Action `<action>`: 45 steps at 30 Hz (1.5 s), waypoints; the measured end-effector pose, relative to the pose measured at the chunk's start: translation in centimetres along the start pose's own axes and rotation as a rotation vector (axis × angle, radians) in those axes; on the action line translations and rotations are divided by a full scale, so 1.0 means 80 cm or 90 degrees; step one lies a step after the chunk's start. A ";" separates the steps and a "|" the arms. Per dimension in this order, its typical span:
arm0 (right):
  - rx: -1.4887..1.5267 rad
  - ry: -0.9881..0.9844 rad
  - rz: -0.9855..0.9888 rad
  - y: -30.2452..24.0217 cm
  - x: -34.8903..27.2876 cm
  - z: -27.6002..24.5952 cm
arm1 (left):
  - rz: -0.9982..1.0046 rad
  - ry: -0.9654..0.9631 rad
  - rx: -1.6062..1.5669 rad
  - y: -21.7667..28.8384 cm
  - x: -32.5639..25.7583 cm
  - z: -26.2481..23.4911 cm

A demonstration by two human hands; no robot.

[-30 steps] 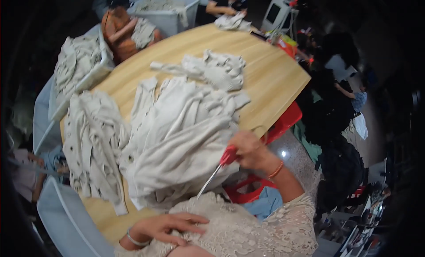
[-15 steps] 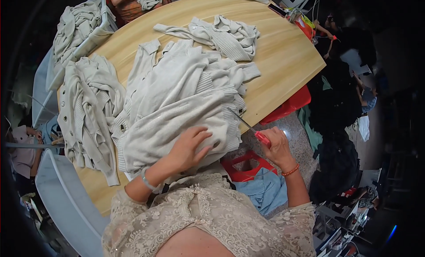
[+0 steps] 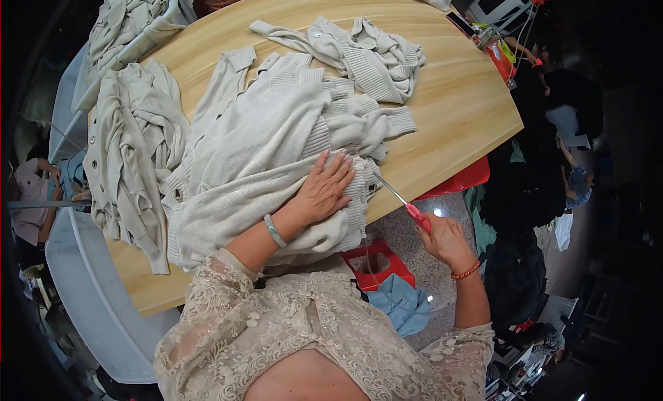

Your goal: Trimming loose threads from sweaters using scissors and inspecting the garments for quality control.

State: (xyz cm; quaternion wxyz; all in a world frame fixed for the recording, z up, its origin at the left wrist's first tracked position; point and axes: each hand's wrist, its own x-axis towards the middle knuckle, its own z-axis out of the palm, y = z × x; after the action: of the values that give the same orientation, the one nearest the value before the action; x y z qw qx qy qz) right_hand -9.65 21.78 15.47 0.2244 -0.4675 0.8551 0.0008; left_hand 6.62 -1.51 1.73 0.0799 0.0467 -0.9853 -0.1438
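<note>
From the head view, I see the left hand (image 3: 324,191) lying flat, fingers spread, on pale sweaters (image 3: 252,135) heaped beneath it across the tabletop (image 3: 459,114); apart from it, the right hand (image 3: 445,243) grips a red-handled tool (image 3: 418,217), tip near the heap.

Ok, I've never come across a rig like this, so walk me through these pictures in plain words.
There is no machine here, only a person's two bare hands. The view comes from the left of two wide fisheye cameras worn on the head, looking down, so straight edges bend toward the rim. The wood-patterned table bears a large heap of pale knitted garments, with a smaller bundle to its left and another bundle farther off. The left hand lies flat on the heap. The right hand holds a red-handled tool, its metal tip close to the heap's right edge; whether they touch, I cannot tell.
</note>
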 end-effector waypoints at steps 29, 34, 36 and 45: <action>0.070 -0.065 -0.309 -0.163 0.043 -0.022 | -0.346 0.199 0.111 -0.042 -0.187 -0.099; -0.025 -0.144 -0.316 -0.232 0.046 -0.021 | -0.574 0.238 -0.018 -0.096 -0.284 -0.086; -0.026 -0.119 -0.359 -0.250 0.054 -0.004 | -0.561 0.206 -0.067 -0.108 -0.306 -0.093; -0.024 -0.095 -0.489 -0.343 0.049 0.028 | -0.623 0.421 -0.246 -0.140 -0.379 -0.073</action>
State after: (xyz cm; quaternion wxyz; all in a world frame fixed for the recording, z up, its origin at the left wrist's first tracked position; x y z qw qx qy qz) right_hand 11.34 3.63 17.68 0.2611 -0.7564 0.5988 -0.0333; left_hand 38.18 -10.29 -0.35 0.3125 0.5195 -0.7291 -0.3177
